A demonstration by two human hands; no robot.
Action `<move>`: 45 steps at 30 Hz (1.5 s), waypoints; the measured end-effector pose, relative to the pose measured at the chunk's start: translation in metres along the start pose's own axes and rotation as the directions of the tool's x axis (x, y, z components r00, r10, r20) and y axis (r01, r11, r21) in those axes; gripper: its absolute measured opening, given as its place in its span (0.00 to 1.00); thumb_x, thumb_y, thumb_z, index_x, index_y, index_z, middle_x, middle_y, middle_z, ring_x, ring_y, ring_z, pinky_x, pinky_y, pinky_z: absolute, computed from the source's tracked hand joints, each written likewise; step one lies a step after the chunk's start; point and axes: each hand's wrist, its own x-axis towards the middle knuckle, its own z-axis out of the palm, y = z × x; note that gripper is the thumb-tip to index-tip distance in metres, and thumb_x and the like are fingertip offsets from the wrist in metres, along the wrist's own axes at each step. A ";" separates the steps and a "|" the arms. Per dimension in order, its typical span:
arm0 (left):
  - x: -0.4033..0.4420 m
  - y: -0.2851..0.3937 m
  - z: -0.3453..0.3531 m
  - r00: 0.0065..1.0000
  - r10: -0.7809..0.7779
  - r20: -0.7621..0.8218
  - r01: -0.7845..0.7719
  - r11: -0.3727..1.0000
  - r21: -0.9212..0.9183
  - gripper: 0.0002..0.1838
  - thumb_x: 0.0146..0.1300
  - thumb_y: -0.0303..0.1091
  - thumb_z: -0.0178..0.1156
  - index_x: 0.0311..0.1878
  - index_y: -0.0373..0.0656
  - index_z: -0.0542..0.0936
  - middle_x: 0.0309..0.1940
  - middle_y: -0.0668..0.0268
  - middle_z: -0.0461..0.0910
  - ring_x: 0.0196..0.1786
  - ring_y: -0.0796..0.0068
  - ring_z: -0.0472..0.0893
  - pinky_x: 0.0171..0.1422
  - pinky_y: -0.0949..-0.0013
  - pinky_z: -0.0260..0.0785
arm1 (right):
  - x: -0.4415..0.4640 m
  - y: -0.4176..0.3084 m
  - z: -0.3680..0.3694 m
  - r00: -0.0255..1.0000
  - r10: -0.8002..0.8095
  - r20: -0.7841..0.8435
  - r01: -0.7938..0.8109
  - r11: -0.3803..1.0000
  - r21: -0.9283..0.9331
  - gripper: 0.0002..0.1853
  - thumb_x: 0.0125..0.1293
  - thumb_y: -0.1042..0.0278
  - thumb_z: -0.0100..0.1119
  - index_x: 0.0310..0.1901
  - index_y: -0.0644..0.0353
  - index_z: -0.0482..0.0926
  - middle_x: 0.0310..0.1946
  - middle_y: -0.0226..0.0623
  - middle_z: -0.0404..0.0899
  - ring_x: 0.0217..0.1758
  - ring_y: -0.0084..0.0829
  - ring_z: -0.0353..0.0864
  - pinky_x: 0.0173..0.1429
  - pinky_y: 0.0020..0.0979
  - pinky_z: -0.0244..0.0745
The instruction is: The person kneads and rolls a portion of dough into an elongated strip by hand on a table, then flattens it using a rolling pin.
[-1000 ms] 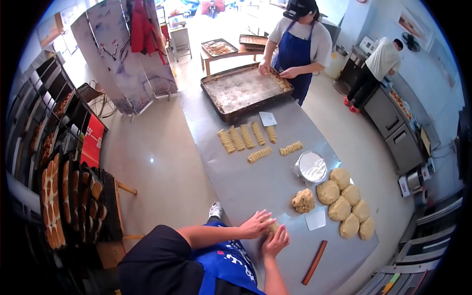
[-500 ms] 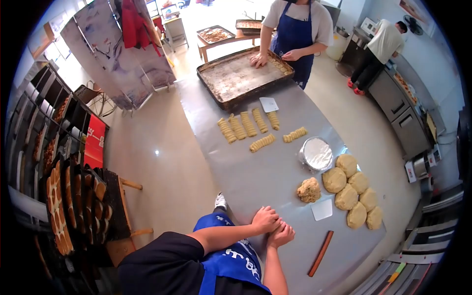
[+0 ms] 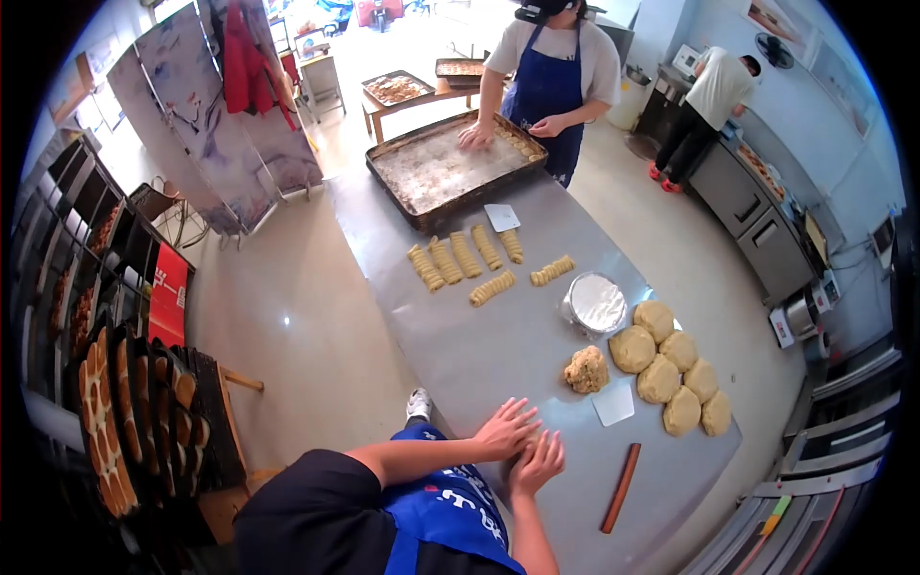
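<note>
My left hand [image 3: 508, 429] lies at the near edge of the steel table [image 3: 460, 345], palm down with fingers stretched and apart. Against it is my right hand [image 3: 538, 464], its fingers also extended and slightly spread. Whether anything lies beneath the palms is hidden. Closest to my hands are a brown wooden rolling pin [image 3: 621, 488], a white dough scraper [image 3: 613, 404] and a rough, crumbly lump of filling [image 3: 586, 369]. Several smooth, round dough pieces [image 3: 658, 380] sit grouped to the right, beside a metal bowl covered in film [image 3: 595, 303].
Several ridged dough rolls [image 3: 466, 255] and another scraper [image 3: 501, 218] lie farther up the table. A co-worker in a blue apron [image 3: 551, 86] presses a hand on a large baking tray [image 3: 422, 168]. Loaded bread racks [image 3: 144, 422] stand left; another person [image 3: 714, 96] works at the far counter.
My hands were closed together with fingers curled; now the fingers are straightened and spread. The whole view has shifted slightly, so the table contents appear farther left.
</note>
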 end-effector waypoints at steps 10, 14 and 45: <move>-0.007 0.002 0.034 0.887 -0.452 0.091 0.460 0.853 -0.247 0.17 0.77 0.52 0.62 0.49 0.51 0.90 0.48 0.63 0.87 0.61 0.55 0.79 0.70 0.49 0.67 | 0.001 0.060 0.015 0.733 0.464 0.497 -0.674 0.396 0.624 0.23 0.86 0.51 0.52 0.60 0.60 0.90 0.53 0.44 0.92 0.55 0.47 0.89 0.64 0.42 0.79; -0.031 0.021 0.018 0.947 -0.275 0.170 0.296 0.948 -0.116 0.14 0.75 0.49 0.63 0.44 0.50 0.89 0.45 0.66 0.86 0.54 0.61 0.80 0.63 0.54 0.69 | -0.017 -0.011 0.015 0.954 0.275 0.120 -0.299 0.900 0.318 0.16 0.80 0.58 0.58 0.49 0.57 0.93 0.49 0.41 0.93 0.50 0.50 0.87 0.60 0.49 0.79; 0.003 0.021 0.064 0.851 -0.525 0.019 0.514 0.825 -0.235 0.14 0.73 0.46 0.67 0.41 0.45 0.89 0.47 0.57 0.84 0.55 0.51 0.79 0.63 0.50 0.71 | 0.024 0.009 0.049 0.924 0.358 0.136 -0.376 0.915 0.149 0.17 0.79 0.52 0.61 0.41 0.56 0.92 0.41 0.41 0.91 0.43 0.50 0.86 0.52 0.50 0.79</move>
